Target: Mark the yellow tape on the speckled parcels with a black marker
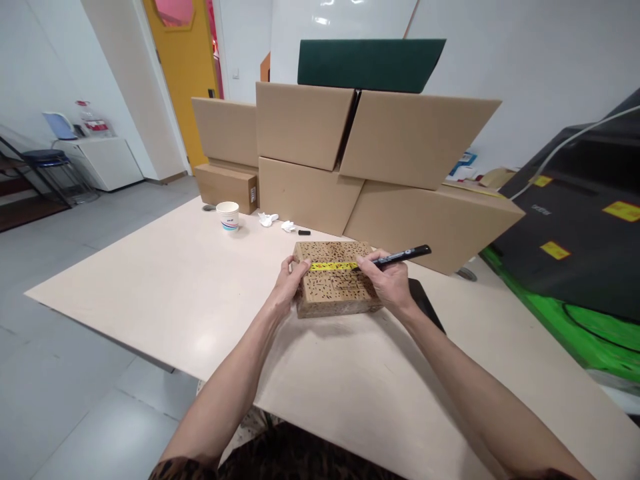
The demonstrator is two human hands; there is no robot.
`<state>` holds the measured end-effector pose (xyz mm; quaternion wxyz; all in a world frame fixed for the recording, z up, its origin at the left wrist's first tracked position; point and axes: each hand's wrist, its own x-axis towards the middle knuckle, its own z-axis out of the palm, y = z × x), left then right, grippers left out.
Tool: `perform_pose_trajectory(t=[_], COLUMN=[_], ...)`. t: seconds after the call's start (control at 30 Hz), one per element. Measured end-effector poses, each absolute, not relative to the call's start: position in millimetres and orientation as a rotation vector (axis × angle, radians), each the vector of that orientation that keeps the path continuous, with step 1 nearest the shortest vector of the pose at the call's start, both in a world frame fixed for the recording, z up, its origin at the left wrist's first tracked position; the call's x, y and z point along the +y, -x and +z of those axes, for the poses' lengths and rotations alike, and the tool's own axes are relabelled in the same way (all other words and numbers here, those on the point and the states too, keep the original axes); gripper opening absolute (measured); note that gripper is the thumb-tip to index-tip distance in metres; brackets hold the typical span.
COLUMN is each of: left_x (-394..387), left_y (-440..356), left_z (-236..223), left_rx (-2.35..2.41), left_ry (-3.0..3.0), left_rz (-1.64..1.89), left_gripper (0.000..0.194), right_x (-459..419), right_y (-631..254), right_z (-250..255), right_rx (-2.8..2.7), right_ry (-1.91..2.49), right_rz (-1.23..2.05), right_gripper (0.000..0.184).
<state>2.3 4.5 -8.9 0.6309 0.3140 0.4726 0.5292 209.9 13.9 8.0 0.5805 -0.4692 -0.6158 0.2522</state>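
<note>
Resting flat on the pale counter (165, 287), a small brown cardboard block (334, 287) speckled with black marks lies directly ahead of the person, near the counter's middle. A yellow tape strip (334, 266) runs across its top face, left to right.

Left hand (289, 283): pressed against the block's left edge, fingers (300, 265) curled narrow over the top corner, thumb tip at the tape's left end. Holding the block steady.

Right hand (389, 283): on the block's right side, fingers closed around a black marker (400, 256). Marker lies nearly level, tip pointing left and touching or just above the tape's right end; cannot tell which. Cap end sticks out to the right past the knuckles.

Around: a dark flat object (425, 303) lies on the counter just beside the right wrist, partly hidden by it. Behind the block, a stack of large cardboard boxes (380, 153) with flaps open, a dark green board (370, 63) on top. Further left on the counter, a white paper cup (228, 216), crumpled white paper bits (268, 219) and a small black cap (304, 233), all well apart from the hands. Black machine (585, 220) with yellow labels at right. Yellow door (183, 73) at back left.
</note>
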Motion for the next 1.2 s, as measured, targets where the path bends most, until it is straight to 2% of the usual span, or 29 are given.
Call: perform_pose_trajectory(t=[0.43,0.67,0.73,0.83,0.93,1.1,1.2], left_x=[5,4,5,6,7,9,8], left_y=[-1,-1,-1,1,1,1,-1], left_z=[-10,-8,-10,-15,-19,-18,-15], left_rx=[1.100,1.092,1.098,1.103,1.097,1.100,1.122], left_ry=[-0.727,-0.726,-0.762,-0.850,-0.873,-0.857,-0.802], left_rz=[1.200,1.217,1.239,1.264,1.264,1.278,1.295], left_gripper=[0.078,0.081,0.076,0.055,0.043,0.040,0.051], right_x=[18,8,2,-10,-22,-31,-28], right_y=[-212,-241,-262,-298,-321,-316,-306], right_z=[2,9,5,-10,-30,-55,-63], right_rx=[-1.482,-1.337,-1.392,-1.641,-1.986,-2.388,-2.425], right_ry=[1.110,1.179,1.262,1.425,1.715,1.755,1.743], right_rz=[0.593,0.238,0.123,-0.058,-0.081,-0.018,0.014], right_gripper=[0.039,0.029,0.027,0.030,0.033,0.044,0.043])
